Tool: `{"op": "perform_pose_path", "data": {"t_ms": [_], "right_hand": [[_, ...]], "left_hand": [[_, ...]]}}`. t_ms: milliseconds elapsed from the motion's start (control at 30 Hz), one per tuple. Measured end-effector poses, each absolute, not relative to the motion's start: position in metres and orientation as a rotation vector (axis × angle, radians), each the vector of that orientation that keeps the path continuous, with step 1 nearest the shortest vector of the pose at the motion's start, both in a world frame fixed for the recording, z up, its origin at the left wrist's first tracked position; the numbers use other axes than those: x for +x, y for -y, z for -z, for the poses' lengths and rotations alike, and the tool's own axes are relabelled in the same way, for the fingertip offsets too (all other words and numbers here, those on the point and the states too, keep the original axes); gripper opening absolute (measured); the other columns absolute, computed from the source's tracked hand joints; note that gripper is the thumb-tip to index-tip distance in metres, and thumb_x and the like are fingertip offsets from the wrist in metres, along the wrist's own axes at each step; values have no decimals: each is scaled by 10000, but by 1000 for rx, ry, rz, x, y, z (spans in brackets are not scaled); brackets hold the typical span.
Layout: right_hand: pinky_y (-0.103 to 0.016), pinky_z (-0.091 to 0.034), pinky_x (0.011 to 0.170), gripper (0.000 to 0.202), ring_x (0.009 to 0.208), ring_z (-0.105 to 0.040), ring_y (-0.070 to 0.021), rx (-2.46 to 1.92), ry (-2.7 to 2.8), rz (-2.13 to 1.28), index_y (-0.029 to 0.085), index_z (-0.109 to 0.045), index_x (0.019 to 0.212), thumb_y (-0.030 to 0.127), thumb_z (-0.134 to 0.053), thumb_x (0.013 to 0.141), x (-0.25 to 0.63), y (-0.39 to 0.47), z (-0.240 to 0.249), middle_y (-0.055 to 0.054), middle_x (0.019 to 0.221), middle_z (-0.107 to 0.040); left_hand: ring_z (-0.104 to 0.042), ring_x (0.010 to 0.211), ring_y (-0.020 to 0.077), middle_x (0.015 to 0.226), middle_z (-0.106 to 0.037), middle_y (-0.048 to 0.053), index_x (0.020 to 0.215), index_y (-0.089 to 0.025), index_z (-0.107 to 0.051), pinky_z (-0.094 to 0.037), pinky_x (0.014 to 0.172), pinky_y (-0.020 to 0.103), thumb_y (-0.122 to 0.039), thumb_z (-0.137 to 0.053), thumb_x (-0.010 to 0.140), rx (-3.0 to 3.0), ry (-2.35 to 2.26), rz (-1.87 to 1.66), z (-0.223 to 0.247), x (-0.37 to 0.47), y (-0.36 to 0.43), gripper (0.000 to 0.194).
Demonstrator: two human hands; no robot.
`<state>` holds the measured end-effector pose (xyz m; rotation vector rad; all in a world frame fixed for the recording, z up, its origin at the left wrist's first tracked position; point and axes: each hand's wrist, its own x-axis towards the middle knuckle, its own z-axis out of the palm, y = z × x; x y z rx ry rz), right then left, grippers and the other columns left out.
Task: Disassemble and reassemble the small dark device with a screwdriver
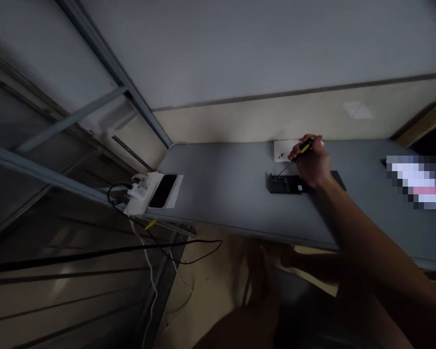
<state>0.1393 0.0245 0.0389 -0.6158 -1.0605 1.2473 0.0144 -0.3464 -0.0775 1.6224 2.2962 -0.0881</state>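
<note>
My right hand (314, 162) is closed around the yellow-and-black handle of a screwdriver (306, 145). The thin shaft slants down to the left, and its tip is at the upper part of an opened black device (285, 184), which looks like a phone with its inner parts showing. Part of the device lies hidden under my wrist, and a dark flat piece (337, 180) shows beyond it on the right. Just behind, a white paper (280, 148) carries several tiny dark bits, perhaps screws. I cannot see my left hand; dark limb shapes below the table are too dim to make out.
On the left end of the grey table (218, 194), a dark-screened phone (163, 191) lies beside a white power strip (141, 194) with plugs and cables. Black and white cables hang off that edge. A pixelated bright object (421, 184) is at right. The wall runs along the back.
</note>
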Motion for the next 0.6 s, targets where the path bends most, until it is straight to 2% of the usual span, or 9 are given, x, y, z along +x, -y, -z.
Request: {"op": "perform_pose_path", "data": {"t_ms": [133,300,467,600], "right_hand": [[-340,-530,560,505,555,-541,-180,-631,1065,-1241,295,-509,796,788,-575,879,139,-25,-39,28,590,-495],[-336,-535,559,504,557,-551,-174,-604,1063,-1246,290,-513,791,781,-583,883,139,-25,-37,31,592,-498],[-322,-540,546,496,559,-571,-167,-574,1063,-1256,286,-524,797,768,-608,878,139,-25,-37,35,592,-514],[-327,-550,543,503,557,-583,-171,-585,1075,-1270,284,-519,792,773,-604,878,140,-24,-38,33,592,-533]], "left_hand": [[-665,1295,304,1401,-721,13,1497,-439,-563,-524,1027,376,-269,-720,880,1698,-2262,10,128,43,270,659],[-660,1304,306,1420,-709,36,1477,-406,-594,-521,1030,382,-210,-726,851,1654,-2281,37,155,50,263,668],[-661,1301,286,1440,-695,3,1493,-466,-554,-523,1035,384,-200,-709,861,1665,-2310,6,146,49,261,703],[-673,1263,325,1419,-709,10,1497,-497,-543,-521,1017,440,-191,-736,803,1668,-2319,-5,100,30,305,783]]}}
